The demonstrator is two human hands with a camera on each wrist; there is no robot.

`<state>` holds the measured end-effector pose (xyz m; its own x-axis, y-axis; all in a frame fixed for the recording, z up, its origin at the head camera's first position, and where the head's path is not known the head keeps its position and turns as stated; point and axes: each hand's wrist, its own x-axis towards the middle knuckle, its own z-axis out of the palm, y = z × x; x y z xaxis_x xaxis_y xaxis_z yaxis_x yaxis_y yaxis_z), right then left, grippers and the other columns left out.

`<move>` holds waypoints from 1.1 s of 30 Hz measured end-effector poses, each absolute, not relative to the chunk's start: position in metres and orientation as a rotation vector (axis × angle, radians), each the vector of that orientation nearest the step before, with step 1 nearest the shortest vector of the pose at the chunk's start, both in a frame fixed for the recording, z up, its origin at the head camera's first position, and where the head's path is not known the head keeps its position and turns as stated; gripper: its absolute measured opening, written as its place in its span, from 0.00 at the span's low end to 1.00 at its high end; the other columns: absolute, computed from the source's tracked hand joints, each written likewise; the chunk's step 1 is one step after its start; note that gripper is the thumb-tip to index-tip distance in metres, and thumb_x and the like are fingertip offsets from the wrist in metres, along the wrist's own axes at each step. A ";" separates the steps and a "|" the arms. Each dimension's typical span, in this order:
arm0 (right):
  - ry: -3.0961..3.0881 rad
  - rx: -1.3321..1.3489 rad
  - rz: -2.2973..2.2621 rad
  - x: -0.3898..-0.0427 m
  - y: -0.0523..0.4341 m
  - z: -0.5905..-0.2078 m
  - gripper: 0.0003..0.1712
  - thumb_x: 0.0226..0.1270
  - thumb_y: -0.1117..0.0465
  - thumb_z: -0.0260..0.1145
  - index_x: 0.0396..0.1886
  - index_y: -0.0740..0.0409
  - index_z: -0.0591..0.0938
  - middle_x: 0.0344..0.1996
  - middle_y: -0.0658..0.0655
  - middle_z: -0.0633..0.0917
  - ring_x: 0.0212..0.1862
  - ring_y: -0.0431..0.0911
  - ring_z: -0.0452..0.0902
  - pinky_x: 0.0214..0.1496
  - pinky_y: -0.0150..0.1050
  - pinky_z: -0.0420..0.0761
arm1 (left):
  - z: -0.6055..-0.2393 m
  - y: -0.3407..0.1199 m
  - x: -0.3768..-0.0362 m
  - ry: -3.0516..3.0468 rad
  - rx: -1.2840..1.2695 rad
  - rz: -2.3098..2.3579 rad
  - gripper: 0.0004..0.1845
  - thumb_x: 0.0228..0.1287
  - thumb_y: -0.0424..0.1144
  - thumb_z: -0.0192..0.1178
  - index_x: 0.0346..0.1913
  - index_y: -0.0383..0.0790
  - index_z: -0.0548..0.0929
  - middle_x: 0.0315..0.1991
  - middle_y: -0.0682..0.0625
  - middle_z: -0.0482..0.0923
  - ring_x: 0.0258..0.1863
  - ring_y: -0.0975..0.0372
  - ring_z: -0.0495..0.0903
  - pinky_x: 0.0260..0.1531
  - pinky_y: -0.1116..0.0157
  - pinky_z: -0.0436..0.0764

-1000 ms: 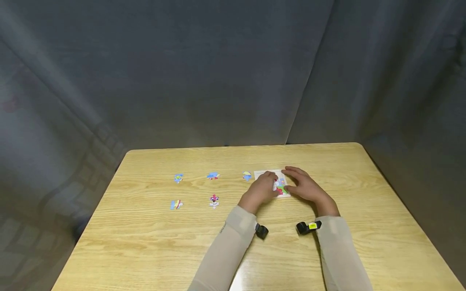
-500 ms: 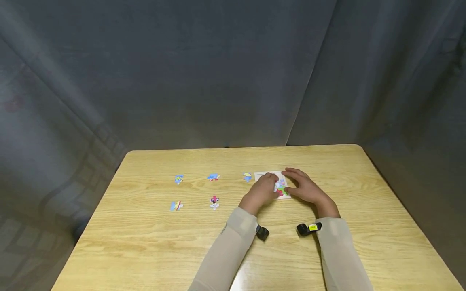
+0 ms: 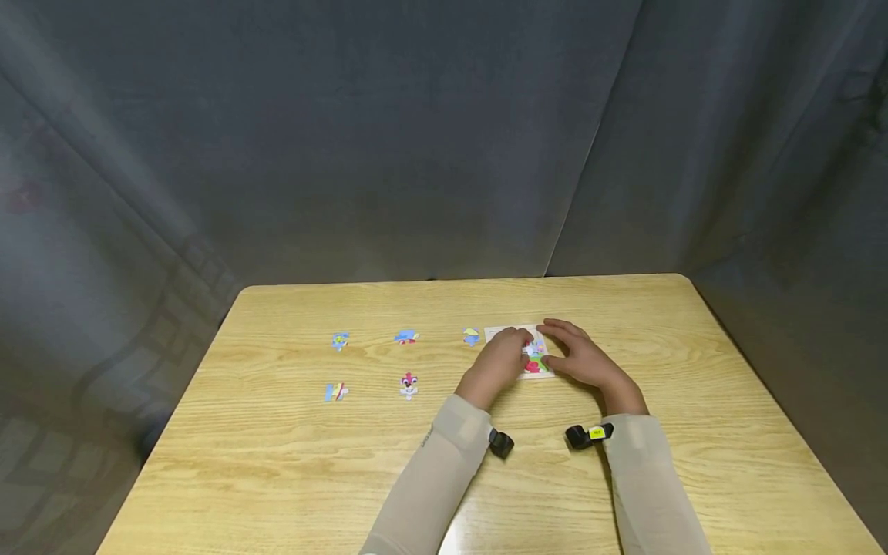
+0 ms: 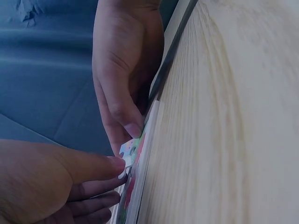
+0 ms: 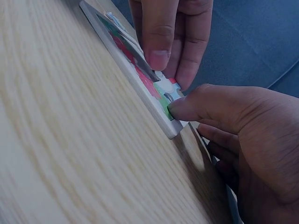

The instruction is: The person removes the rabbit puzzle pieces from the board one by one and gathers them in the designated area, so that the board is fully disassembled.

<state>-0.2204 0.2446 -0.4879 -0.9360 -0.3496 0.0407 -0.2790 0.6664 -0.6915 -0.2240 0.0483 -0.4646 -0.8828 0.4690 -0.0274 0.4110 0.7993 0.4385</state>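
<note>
We found both hands at the puzzle board (image 3: 537, 373), a thin white-framed tray lying flat on the wooden table (image 3: 277, 478), right of centre. The left hand (image 3: 501, 361) covered the board's left part, its fingers curled down, and a fingertip bore on a light blue-and-white puzzle piece (image 4: 129, 150) in the frame; we judged this was to press the piece flush into its slot. The right hand (image 3: 581, 356) lay along the board's right edge. In the right wrist view its thumb (image 5: 205, 105) pressed on the near corner of the frame where green and red picture areas showed, and the other fingers were bent loosely at the board's side. We took this for bracing, so the tray would not slide under the other hand's push. Neither hand had anything lifted clear of the board.

Five loose pieces (image 3: 407, 383) lay well apart to the left in two rows: three in the far row, the nearest of them (image 3: 471, 336) just beside the board's far left corner, and two in the near row. The spacing looked deliberate, each piece separate and picture-up for picking.

A dark curtain (image 3: 416, 139) hung behind the table.
</note>
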 end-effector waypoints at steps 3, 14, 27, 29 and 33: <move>2.778 -0.532 -1.138 -0.221 0.244 -0.488 0.36 0.65 0.57 0.68 0.71 0.61 0.68 0.72 0.64 0.59 0.73 0.64 0.46 0.67 0.68 0.53 | -0.466 0.048 -0.227 2.872 0.705 0.622 0.17 0.70 0.36 0.59 0.60 0.45 0.79 0.52 0.51 0.78 0.53 0.62 0.78 0.51 0.70 0.77; 2.755 -0.549 -1.157 -0.220 0.242 -0.488 0.36 0.66 0.58 0.68 0.71 0.63 0.67 0.72 0.64 0.58 0.73 0.65 0.45 0.67 0.67 0.52 | -0.467 0.049 -0.235 2.897 0.689 0.633 0.14 0.67 0.29 0.58 0.52 0.44 0.82 0.41 0.53 0.78 0.42 0.65 0.78 0.41 0.73 0.77; 2.756 -0.541 -1.154 -0.219 0.242 -0.486 0.36 0.66 0.59 0.67 0.70 0.63 0.67 0.72 0.64 0.58 0.73 0.65 0.45 0.68 0.67 0.52 | -0.470 0.050 -0.235 2.909 0.665 0.680 0.12 0.67 0.31 0.58 0.51 0.44 0.84 0.39 0.53 0.77 0.39 0.65 0.78 0.39 0.74 0.77; 2.755 -0.536 -1.150 -0.219 0.243 -0.486 0.36 0.66 0.58 0.67 0.71 0.62 0.67 0.72 0.64 0.58 0.73 0.65 0.45 0.68 0.67 0.52 | -0.470 0.050 -0.235 2.905 0.662 0.688 0.12 0.68 0.31 0.58 0.51 0.44 0.84 0.39 0.53 0.77 0.39 0.65 0.79 0.39 0.74 0.77; 2.758 -0.528 -1.142 -0.218 0.244 -0.485 0.36 0.66 0.58 0.67 0.71 0.62 0.67 0.73 0.64 0.58 0.73 0.65 0.45 0.67 0.68 0.52 | -0.471 0.052 -0.236 2.887 0.647 0.704 0.13 0.68 0.31 0.58 0.52 0.44 0.83 0.40 0.53 0.77 0.39 0.65 0.78 0.39 0.73 0.77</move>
<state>-0.2182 0.2441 -0.4852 -0.9335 -0.3572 0.0310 -0.2745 0.6564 -0.7027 -0.2359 0.0517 -0.4705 -0.9048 0.4258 0.0031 0.3794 0.8029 0.4598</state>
